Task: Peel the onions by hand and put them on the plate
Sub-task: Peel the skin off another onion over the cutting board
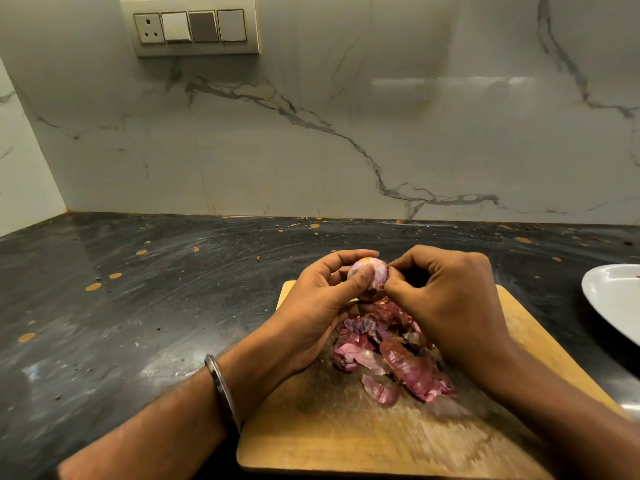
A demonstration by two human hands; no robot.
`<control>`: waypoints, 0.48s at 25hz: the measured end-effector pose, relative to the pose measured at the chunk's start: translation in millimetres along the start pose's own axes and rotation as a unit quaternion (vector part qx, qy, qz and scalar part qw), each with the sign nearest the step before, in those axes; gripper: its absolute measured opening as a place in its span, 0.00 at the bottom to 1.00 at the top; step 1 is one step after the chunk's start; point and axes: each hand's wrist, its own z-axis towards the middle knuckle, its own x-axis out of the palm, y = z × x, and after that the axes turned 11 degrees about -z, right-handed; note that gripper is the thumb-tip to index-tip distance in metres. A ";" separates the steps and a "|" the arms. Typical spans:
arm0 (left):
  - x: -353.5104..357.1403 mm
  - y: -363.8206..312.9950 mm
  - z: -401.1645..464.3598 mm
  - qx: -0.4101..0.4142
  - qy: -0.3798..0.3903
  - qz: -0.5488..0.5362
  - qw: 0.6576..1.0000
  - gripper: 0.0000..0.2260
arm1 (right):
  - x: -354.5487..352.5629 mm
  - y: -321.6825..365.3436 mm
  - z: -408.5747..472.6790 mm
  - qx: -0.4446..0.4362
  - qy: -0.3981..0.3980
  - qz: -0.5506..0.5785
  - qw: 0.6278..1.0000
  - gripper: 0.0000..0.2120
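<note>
A small pale purple onion is held above the far end of a wooden cutting board. My left hand grips it, thumb across its front and fingers curled over its top. My right hand pinches the onion's skin at its right side with thumb and fingertips. A pile of reddish-purple onion peels lies on the board under both hands. A white plate sits at the right edge of the view, only partly visible.
The board lies on a dark stone counter speckled with orange spots. A marble wall rises behind it, with a switch panel at the upper left. A metal bangle circles my left wrist.
</note>
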 end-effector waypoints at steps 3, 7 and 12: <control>0.7 -1.4 1.3 -0.007 0.008 -0.010 1.000 0.17 | 0.3 -4.2 1.7 0.026 -0.015 0.003 1.000 0.04; 0.8 -6.8 3.5 -0.021 0.006 -0.043 0.999 0.17 | 0.4 -9.9 5.9 0.089 -0.001 0.034 0.995 0.05; 1.9 -10.3 4.4 -0.028 -0.015 -0.078 0.996 0.19 | -0.4 -8.9 6.1 0.099 0.028 0.045 0.994 0.06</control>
